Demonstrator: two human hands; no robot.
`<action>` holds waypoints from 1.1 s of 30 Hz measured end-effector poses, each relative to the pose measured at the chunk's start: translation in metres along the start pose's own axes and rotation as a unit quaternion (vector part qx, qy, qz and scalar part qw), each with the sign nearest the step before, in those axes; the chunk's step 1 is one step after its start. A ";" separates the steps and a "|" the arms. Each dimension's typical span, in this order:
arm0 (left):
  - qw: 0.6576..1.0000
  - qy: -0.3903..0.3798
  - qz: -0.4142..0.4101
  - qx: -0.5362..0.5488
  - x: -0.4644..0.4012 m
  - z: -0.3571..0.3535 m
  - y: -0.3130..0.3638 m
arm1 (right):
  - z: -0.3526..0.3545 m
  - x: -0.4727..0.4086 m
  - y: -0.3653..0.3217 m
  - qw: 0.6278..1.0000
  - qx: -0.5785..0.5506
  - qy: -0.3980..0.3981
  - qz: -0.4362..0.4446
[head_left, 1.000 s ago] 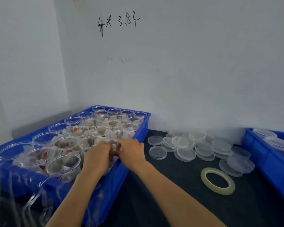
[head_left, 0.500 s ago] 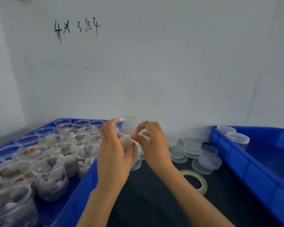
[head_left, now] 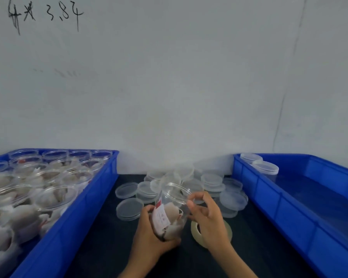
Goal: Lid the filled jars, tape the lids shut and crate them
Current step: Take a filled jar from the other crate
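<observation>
two hands (head_left: 181, 227) hold one open jar (head_left: 170, 211); two blue crates (head_left: 84, 213).

A single head-worn wide-angle view looks forward and slightly down, close over a dark tabletop (head_left: 100, 247), facing a white wall (head_left: 189, 77) that fills the upper half. Blue crates flank lower left (head_left: 72, 227) and lower right (head_left: 279, 207); forearms enter at bottom centre.

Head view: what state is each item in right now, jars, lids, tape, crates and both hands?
held jar: filled, no lid, tilted above the table
left hand: grips the held jar's lower body
right hand: fingers at the jar's rim and side
loose lids: piled on the table, unused
tape roll: flat, partly hidden by the right hand
left crate: full of open filled jars
right crate: two lidded jars at the far corner
</observation>
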State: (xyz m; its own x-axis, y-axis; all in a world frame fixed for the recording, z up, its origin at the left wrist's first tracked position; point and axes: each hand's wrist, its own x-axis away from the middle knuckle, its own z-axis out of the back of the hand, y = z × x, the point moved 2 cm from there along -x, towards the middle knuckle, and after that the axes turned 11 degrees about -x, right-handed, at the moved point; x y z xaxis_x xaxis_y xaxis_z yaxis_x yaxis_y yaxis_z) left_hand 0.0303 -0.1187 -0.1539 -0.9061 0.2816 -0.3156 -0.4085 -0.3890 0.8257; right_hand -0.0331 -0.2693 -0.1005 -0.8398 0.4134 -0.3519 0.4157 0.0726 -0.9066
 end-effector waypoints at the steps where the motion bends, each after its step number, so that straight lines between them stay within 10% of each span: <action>1: 1.000 0.015 -0.001 -0.006 -0.001 0.001 -0.003 | -0.001 -0.004 0.003 1.000 -0.016 0.002 0.000; 9: 0.996 0.083 -0.028 -0.011 -0.003 0.011 -0.026 | -0.020 -0.055 0.058 0.983 0.169 0.050 -0.047; 13: 0.995 0.097 -0.028 0.000 -0.004 0.008 -0.029 | -0.033 -0.076 0.076 0.913 0.401 0.040 -0.070; 21: 0.994 0.102 -0.016 0.023 -0.007 0.007 -0.034 | -0.039 -0.087 0.089 0.851 0.514 -0.058 -0.096; 33: 0.987 0.082 0.010 0.140 -0.003 0.015 -0.018 | -0.004 -0.069 0.046 0.938 0.341 -0.052 0.036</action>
State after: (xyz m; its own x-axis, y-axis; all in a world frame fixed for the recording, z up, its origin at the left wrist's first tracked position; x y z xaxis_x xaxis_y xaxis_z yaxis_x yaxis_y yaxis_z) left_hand 0.0417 -0.0996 -0.1611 -0.9283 0.1221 -0.3512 -0.3657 -0.1296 0.9217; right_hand 0.0457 -0.2906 -0.1170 -0.8629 0.3012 -0.4058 0.1818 -0.5642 -0.8054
